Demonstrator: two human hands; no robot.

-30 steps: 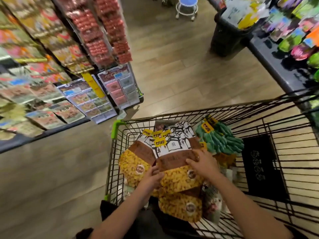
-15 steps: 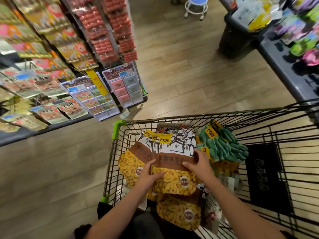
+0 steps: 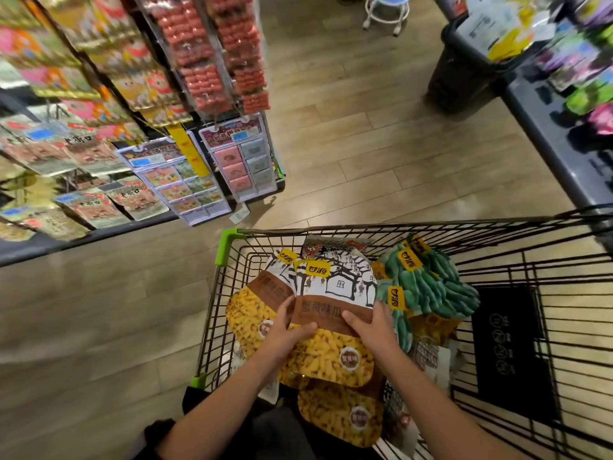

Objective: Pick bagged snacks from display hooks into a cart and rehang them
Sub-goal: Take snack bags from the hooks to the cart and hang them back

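While both thumbs press its brown band, left hand [image 3: 288, 332] and right hand [image 3: 372, 328] pinch the top yellow snack bag [image 3: 333, 322] by its side edges, over more bags inside the cart [image 3: 391, 224]; green bags [image 3: 428, 287] just right of the fingers.

A wood-plank floor [image 3: 348, 134] is running across the aisle. A white stool [image 3: 386, 9] with a blue seat is standing at the top, on castors. A black bin [image 3: 461, 78] is sitting right of it, holding yellow and white packs, just beside a dark shelf [image 3: 544, 134]. A paper tag [image 3: 239, 213] is lying on the floor.
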